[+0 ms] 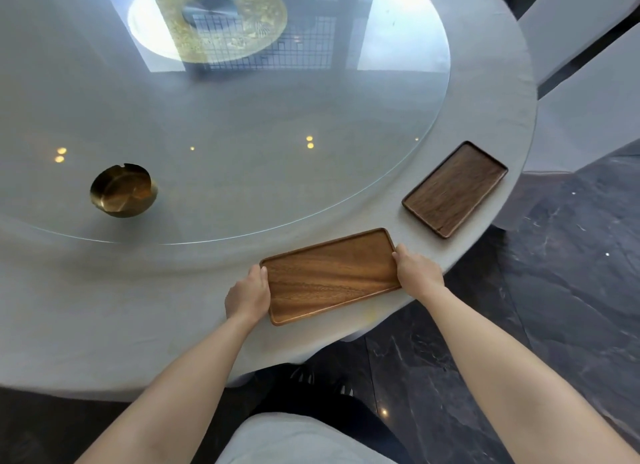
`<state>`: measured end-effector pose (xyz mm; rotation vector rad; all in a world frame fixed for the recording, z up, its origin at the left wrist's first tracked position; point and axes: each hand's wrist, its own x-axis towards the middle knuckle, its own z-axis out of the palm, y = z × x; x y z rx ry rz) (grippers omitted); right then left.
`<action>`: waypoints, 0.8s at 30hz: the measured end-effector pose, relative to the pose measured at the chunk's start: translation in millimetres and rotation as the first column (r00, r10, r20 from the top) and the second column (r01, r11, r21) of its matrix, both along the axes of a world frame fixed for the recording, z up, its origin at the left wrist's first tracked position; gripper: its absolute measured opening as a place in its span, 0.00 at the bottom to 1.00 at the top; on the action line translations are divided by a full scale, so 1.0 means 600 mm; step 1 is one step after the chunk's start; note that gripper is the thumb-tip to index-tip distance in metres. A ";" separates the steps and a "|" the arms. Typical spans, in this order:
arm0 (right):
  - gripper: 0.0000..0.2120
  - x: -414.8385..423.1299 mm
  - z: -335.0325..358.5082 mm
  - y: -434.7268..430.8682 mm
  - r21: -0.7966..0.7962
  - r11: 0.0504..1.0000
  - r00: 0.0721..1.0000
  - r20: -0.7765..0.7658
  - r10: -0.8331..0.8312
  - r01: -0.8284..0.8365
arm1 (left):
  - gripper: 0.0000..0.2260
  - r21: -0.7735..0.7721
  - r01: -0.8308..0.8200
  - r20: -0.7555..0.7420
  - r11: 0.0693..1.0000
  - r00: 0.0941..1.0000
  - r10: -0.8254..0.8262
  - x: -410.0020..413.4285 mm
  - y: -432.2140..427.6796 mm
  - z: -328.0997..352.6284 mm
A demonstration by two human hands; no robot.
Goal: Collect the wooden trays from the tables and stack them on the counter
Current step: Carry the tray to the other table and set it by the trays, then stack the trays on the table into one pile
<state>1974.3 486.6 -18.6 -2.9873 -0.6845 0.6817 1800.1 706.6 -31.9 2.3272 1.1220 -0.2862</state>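
Observation:
A light brown wooden tray (pixel 330 276) lies flat near the front edge of a round table (pixel 104 307) draped in a grey cloth. My left hand (pixel 248 295) grips its left short end, thumb on the rim. At the opposite short end, my right hand (pixel 417 269) holds the tray the same way. A second, darker wooden tray (pixel 454 189) rests on the cloth further right, close to the table's rim, untouched.
A glass turntable (pixel 242 172) covers the table's middle, with a brass ashtray (pixel 122 190) on its left part. Grey-covered chairs (pixel 588 92) stand at the right. Dark marble floor (pixel 519 325) lies beyond the table edge.

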 end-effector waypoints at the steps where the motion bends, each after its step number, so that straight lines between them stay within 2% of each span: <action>1: 0.13 0.001 0.001 0.000 0.003 1.000 1.000 -0.011 0.003 -0.003 | 0.19 -0.007 -0.005 -0.005 1.000 1.000 0.005 0.000 0.000 0.000; 6: 0.16 0.027 0.005 -0.008 0.033 0.999 0.998 -0.053 0.027 -0.025 | 0.21 -0.016 -0.125 0.016 0.992 0.992 0.125 -0.001 -0.003 0.009; 10: 0.15 0.077 0.019 -0.035 0.089 0.995 0.999 0.008 0.049 -0.050 | 0.19 0.131 -0.193 0.088 0.972 0.979 0.182 0.020 -0.013 0.033; 14: 0.14 0.152 0.033 -0.069 0.169 0.983 0.996 0.069 0.060 -0.071 | 0.18 0.185 -0.237 0.176 0.954 0.963 0.206 0.083 -0.068 0.058; 18: 0.16 0.241 0.053 -0.112 0.263 0.961 0.996 0.065 0.066 -0.081 | 0.18 0.151 -0.337 0.241 0.929 0.924 0.296 0.175 -0.157 0.078; 21: 0.17 0.305 0.067 -0.151 0.286 0.952 0.993 0.070 0.093 -0.109 | 0.17 0.143 -0.291 0.215 0.946 0.942 0.257 0.246 -0.228 0.080; 24: 0.18 0.369 0.067 -0.186 0.279 0.957 0.997 0.028 0.076 -0.081 | 0.17 0.129 -0.198 0.121 0.972 0.976 0.183 0.310 -0.287 0.074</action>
